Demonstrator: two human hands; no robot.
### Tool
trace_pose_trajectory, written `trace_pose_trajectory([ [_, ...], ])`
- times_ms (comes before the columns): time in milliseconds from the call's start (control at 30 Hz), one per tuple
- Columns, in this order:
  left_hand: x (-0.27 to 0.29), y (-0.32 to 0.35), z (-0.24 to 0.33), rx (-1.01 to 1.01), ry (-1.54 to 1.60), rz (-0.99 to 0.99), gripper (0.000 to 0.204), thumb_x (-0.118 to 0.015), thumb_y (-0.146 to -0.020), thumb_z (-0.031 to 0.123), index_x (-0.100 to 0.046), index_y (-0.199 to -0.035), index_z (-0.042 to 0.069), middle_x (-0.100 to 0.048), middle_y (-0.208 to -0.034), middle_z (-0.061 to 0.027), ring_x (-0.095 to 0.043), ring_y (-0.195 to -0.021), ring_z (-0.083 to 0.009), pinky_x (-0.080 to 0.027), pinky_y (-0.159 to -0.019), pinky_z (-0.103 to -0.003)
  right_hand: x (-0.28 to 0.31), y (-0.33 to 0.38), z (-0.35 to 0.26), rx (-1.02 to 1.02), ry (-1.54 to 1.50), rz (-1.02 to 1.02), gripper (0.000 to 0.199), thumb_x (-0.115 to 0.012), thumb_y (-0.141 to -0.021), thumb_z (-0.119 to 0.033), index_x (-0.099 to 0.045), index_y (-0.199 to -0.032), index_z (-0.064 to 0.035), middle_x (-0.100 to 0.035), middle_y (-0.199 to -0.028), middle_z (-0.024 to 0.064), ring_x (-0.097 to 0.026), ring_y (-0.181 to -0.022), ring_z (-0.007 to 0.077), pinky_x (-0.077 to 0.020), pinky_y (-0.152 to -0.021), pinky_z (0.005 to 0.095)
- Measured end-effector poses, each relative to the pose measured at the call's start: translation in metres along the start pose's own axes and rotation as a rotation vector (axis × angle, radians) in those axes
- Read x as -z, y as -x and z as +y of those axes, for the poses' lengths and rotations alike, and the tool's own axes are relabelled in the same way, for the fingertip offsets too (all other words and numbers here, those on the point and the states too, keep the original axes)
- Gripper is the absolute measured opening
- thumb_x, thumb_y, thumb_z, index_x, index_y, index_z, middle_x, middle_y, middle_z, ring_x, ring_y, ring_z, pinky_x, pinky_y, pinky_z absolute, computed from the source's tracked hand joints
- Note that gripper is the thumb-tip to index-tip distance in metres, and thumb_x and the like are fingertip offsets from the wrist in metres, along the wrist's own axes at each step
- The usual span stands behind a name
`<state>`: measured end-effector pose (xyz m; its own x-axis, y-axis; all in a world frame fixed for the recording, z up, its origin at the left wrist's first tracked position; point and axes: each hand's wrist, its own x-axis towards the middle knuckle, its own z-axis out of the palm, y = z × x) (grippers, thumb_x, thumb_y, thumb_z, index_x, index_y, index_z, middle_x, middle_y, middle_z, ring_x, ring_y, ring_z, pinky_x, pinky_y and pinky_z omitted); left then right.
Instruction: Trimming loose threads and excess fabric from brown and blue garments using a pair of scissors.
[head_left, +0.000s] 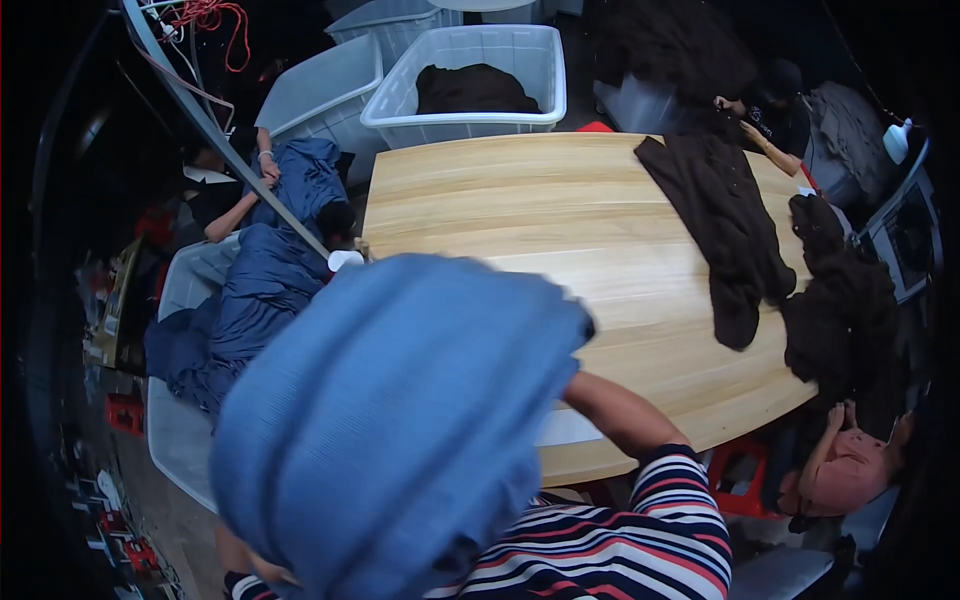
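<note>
A large piece of blue cloth (390,400) is raised in front of me, bunched and blurred at its edges. It covers the near left of the table. My right forearm (625,412), in a striped sleeve, reaches up to the cloth's right edge, and my right hand is hidden behind it. At the lower left only a bit of my left arm (245,560) shows; the cloth covers my left hand. The fingers of both hands are out of sight. Beneath the cloth stands the wooden table (520,200).
Dark brown garments (725,230) lie on the table's right side. Beside it, blue fabric (265,285) spills over a white bin (180,430). Another bin (470,125) holds dark cloth. People work at the left, far right and near right. A metal pole (230,140) slants at the left.
</note>
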<state>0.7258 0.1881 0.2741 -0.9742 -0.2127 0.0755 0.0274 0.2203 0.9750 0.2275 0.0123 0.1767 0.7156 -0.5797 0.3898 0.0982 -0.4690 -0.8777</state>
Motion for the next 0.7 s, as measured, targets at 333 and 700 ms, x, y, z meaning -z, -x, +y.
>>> trace_pose_trajectory([
  [333, 0.133, -0.298, 0.002, 0.295, 0.207, 0.015, 0.073, -0.083, -0.071, 0.014, -0.048, -0.132, -0.004, -0.057, -0.13, -0.0134, -0.052, -0.12, -0.02, -0.038, -0.105, -0.033, 0.149, 0.211, -0.003, -0.587, 0.229, 0.301, 0.056, -0.059, -0.09, -0.034, -0.045, -0.139, -0.0122, -0.041, -0.143, 0.0202, -0.039, -0.132, 0.0295, -0.0279, -0.113, 0.0387],
  [700, 0.097, -0.249, -0.3, 1.211, -0.689, 0.061, 0.077, -0.086, -0.048, 0.035, -0.063, -0.119, 0.019, -0.064, -0.12, -0.0128, -0.06, -0.112, -0.0315, -0.046, -0.094, -0.042, 0.041, 0.293, -0.052, -1.376, 0.213, -0.475, 0.032, -0.061, -0.087, -0.033, -0.066, -0.095, -0.0025, -0.066, -0.083, 0.0238, -0.064, -0.081, 0.0388, -0.0496, -0.074, 0.0454],
])
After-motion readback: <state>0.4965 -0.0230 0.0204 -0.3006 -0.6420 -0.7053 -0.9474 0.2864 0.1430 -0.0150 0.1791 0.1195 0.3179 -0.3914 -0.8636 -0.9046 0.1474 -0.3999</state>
